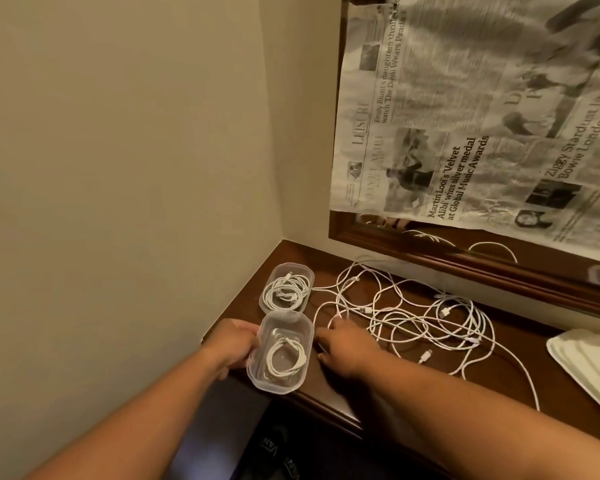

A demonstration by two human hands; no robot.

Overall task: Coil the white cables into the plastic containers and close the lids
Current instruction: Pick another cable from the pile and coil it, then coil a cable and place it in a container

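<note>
Two clear plastic containers stand at the left end of the dark wooden tabletop (326,386). The far container (273,274) holds a coiled white cable. Inside the near container (293,323), which sits at the table's front edge, lies another coiled white cable (284,358). Whether either lid is on I cannot tell. My left hand (234,344) grips the near container's left side. My right hand (347,344) lies on the table just right of it, fingers spread towards its wall. Several loose white cables (426,320) are tangled right of that hand.
A beige wall (136,168) closes the left side. Newspaper (465,116) covers a wood-framed mirror (465,268) behind the table. A white tray (589,365) lies at the right edge. Dark shoes (278,452) sit on the floor below the table front.
</note>
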